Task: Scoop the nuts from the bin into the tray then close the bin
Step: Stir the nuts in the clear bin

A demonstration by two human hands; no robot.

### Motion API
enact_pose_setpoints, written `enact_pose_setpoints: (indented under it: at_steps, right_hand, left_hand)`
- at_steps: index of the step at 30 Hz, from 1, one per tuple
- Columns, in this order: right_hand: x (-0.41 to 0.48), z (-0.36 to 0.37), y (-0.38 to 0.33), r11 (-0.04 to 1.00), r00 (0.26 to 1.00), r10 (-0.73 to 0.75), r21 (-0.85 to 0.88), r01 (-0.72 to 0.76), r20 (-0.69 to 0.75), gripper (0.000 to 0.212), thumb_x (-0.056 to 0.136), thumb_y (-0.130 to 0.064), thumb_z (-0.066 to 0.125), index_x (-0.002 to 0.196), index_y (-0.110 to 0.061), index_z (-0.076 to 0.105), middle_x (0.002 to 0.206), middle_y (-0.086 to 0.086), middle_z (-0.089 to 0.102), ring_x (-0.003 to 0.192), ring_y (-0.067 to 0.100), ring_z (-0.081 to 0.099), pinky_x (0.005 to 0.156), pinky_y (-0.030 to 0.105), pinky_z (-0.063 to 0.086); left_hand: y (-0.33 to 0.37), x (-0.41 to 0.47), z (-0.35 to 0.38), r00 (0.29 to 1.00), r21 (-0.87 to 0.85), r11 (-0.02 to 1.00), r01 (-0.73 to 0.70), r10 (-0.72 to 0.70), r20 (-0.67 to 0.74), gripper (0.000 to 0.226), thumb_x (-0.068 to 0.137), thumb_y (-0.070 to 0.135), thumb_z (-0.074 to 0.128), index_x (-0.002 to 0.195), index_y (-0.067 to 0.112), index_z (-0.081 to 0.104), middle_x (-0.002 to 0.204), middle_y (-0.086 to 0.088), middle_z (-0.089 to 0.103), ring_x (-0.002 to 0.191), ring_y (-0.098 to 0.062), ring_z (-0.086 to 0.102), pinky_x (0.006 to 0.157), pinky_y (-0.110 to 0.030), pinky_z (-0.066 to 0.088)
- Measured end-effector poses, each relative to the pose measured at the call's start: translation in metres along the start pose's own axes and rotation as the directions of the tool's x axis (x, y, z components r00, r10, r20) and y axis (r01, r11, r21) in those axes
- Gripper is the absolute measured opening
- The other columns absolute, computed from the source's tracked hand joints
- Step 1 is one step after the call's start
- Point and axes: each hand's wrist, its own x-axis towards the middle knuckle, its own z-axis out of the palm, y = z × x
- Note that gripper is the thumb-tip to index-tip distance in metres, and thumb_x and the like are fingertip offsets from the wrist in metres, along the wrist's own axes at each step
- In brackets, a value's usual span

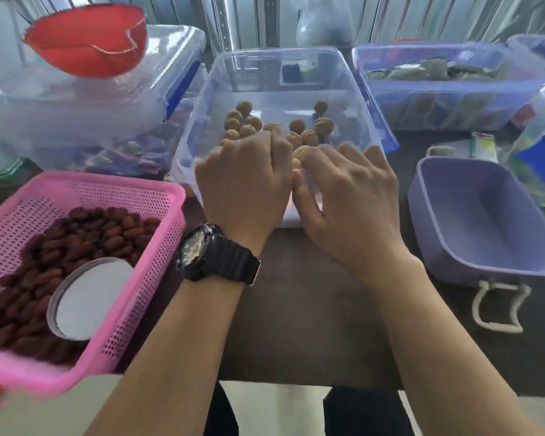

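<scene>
A clear plastic bin (356,99) stands open at the middle of the table, with several round tan nuts (296,124) on its floor. Both my hands reach over its near rim, side by side and palms down. My left hand (243,184), with a black watch on the wrist, curls its fingers down among the nuts. My right hand (350,196) is bent the same way, with one nut (299,154) showing between the two hands. The fingertips are hidden, so any grip is unclear. An empty lilac tray (447,234) sits to the right of the bin.
A pink mesh basket (114,190) of dark red-brown fruit with a white-lidded jar (88,297) stands at the near left. A red bowl (88,42) rests on stacked clear bins at the back left. A blue-tinted bin (447,99) is at the back right. The table's front edge is close to me.
</scene>
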Motion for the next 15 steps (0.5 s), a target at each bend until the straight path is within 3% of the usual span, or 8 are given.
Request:
enact_pose_setpoints:
  at_steps: [3, 5, 11, 15]
  right_hand:
    - [-0.001, 0.001, -0.003, 1.0, 0.999, -0.001, -0.017, 0.0, -0.035, 0.026, 0.092, -0.034, 0.042, 0.083, -0.016, 0.058, 0.084, 0.0, 0.067, 0.083, 0.026, 0.059, 0.075, 0.037, 0.035]
    - [-0.002, -0.001, -0.005, 0.999, 1.0, 0.013, -0.029, -0.013, -0.025, 0.025, 0.091, -0.033, 0.041, 0.081, -0.016, 0.057, 0.082, 0.001, 0.066, 0.082, 0.028, 0.059, 0.075, 0.037, 0.036]
    - [-0.004, -0.006, -0.006, 0.998, 1.0, 0.024, -0.054, -0.023, 0.011, 0.024, 0.09, -0.031, 0.042, 0.078, -0.015, 0.056, 0.081, 0.001, 0.067, 0.083, 0.027, 0.062, 0.074, 0.038, 0.041]
    - [-0.005, -0.008, -0.006, 0.998, 0.996, 0.042, -0.048, -0.038, 0.084, 0.03, 0.091, -0.035, 0.032, 0.083, -0.017, 0.056, 0.089, -0.004, 0.067, 0.097, 0.022, 0.061, 0.08, 0.037, 0.038]
  left_hand:
    - [0.004, 0.0, -0.004, 1.0, 0.0, 1.0, -0.011, 0.011, 0.01, 0.05, 0.102, 0.033, 0.035, 0.07, 0.012, 0.068, 0.07, -0.011, 0.071, 0.077, -0.032, 0.068, 0.059, -0.035, 0.043]
    - [0.008, 0.0, -0.009, 0.999, 0.002, 1.0, -0.015, 0.015, 0.041, 0.052, 0.103, 0.033, 0.034, 0.075, 0.009, 0.07, 0.077, -0.014, 0.073, 0.091, -0.033, 0.07, 0.065, -0.037, 0.047]
    - [0.009, 0.0, -0.013, 0.991, 0.081, 0.996, -0.031, 0.02, 0.132, 0.057, 0.105, 0.036, 0.026, 0.084, 0.006, 0.07, 0.091, -0.015, 0.074, 0.093, -0.034, 0.068, 0.073, -0.038, 0.048]
    - [0.009, 0.0, -0.013, 0.988, 0.099, 0.995, -0.031, 0.016, 0.151, 0.059, 0.105, 0.037, 0.023, 0.094, 0.004, 0.07, 0.104, -0.014, 0.072, 0.101, -0.033, 0.067, 0.076, -0.039, 0.049]
